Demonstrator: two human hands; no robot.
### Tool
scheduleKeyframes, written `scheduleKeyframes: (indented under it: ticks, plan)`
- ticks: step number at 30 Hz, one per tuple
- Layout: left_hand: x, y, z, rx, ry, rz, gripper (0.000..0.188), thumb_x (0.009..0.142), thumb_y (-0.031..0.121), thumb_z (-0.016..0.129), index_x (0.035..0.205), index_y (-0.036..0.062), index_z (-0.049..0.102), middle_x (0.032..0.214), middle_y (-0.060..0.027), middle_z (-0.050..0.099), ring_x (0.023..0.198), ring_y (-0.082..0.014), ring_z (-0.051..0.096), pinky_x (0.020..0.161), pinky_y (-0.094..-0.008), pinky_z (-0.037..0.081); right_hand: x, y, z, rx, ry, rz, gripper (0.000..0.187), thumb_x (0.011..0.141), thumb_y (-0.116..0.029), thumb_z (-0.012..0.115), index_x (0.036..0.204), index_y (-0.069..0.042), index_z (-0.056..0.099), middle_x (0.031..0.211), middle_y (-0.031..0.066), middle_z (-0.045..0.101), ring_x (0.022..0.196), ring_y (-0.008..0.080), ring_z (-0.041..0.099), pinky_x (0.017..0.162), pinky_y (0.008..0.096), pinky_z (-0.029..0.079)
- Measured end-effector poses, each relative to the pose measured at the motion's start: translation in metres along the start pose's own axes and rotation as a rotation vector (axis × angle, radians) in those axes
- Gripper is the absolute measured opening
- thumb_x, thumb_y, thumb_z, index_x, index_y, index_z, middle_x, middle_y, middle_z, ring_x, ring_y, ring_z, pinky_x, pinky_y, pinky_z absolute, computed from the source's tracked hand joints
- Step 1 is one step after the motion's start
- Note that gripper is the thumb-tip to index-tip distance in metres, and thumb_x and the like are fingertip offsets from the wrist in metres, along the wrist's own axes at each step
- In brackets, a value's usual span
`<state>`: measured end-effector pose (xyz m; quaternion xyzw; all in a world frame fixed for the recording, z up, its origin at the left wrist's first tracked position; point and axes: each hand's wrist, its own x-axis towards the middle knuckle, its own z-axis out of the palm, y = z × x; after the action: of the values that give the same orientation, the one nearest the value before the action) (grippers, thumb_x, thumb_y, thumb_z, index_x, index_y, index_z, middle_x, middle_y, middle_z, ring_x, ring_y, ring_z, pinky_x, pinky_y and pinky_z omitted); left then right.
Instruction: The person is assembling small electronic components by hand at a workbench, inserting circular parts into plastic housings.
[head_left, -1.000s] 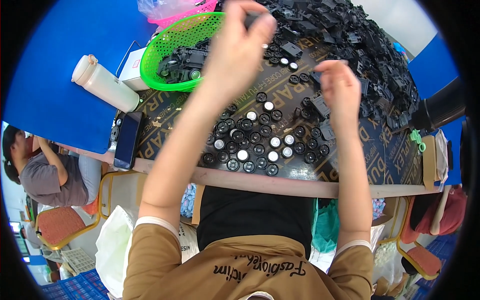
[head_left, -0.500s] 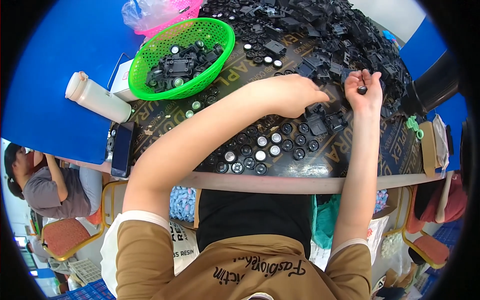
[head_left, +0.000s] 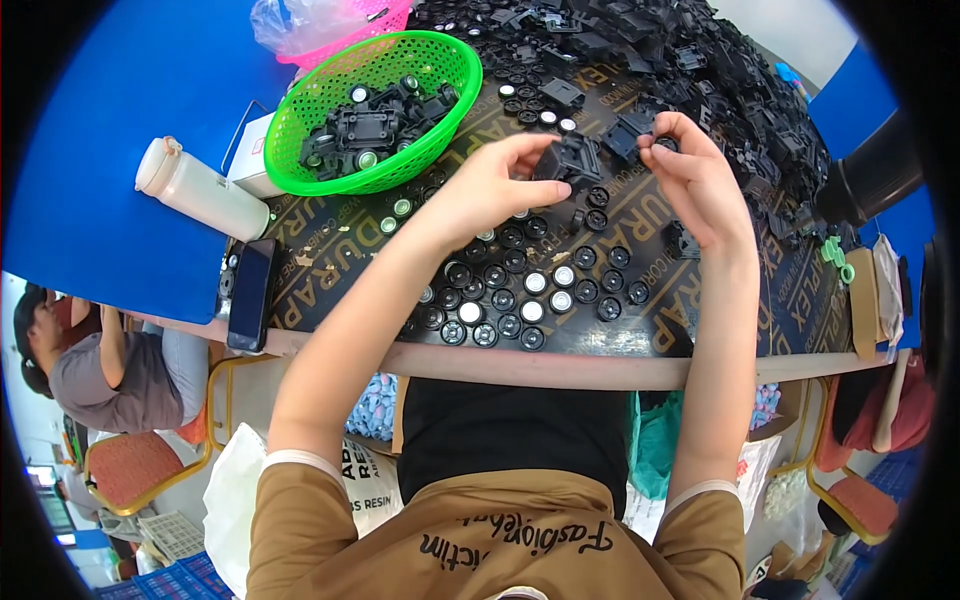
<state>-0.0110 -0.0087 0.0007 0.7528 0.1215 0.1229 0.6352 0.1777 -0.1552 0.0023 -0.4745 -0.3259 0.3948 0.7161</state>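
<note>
My left hand (head_left: 500,182) grips a black plastic toy-car chassis (head_left: 572,160) between thumb and fingers, above the dark tabletop. To its right, my right hand (head_left: 698,170) is bent upward with a small black toy wheel (head_left: 664,145) pinched at the fingertips. A small gap separates the wheel from the chassis. Below the hands lie several loose wheels (head_left: 534,283), some black and some with silver faces. Another chassis part (head_left: 626,135) rests on the table between the hands.
A green basket (head_left: 285,125) of chassis with wheels stands at the left, a pink basket (head_left: 340,45) behind it. A white bottle (head_left: 205,190) and a phone (head_left: 251,295) lie at the left edge. Black parts (head_left: 690,60) heap up at the back right, near a dark pipe (head_left: 870,175).
My left hand has drawn back left from the loose parts and now holds a chassis. The wheel on my open right palm is now pinched in its fingertips, and that hand has come left.
</note>
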Motion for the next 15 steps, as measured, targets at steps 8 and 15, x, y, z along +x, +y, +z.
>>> scheduleKeyframes:
  ticks: [8,15]
  plan:
    - [-0.008,-0.013,-0.004,-0.897,0.025,-0.083,0.024,0.083,0.01,0.05,0.105,0.0018,0.048,0.099,-0.0107,0.055,0.085,-0.0225,0.053,0.073,-0.0355,0.045,-0.005,0.009,0.029,-0.099,0.1,-0.02,0.028,0.094,-0.03,0.05,0.095,-0.004,0.06,0.068,-0.0015,0.055,0.052,0.0023,0.045,0.044,0.0155,0.033]
    - [-0.015,-0.009,-0.01,-0.873,-0.022,-0.074,0.024,0.081,0.01,0.051,0.104,0.004,0.049,0.094,-0.0095,0.054,0.079,-0.0192,0.052,0.065,-0.0287,0.042,-0.012,0.019,0.058,-0.299,0.02,-0.181,0.018,0.085,-0.005,0.059,0.103,-0.005,0.055,0.075,-0.0012,0.053,0.059,0.0036,0.048,0.049,0.016,0.038]
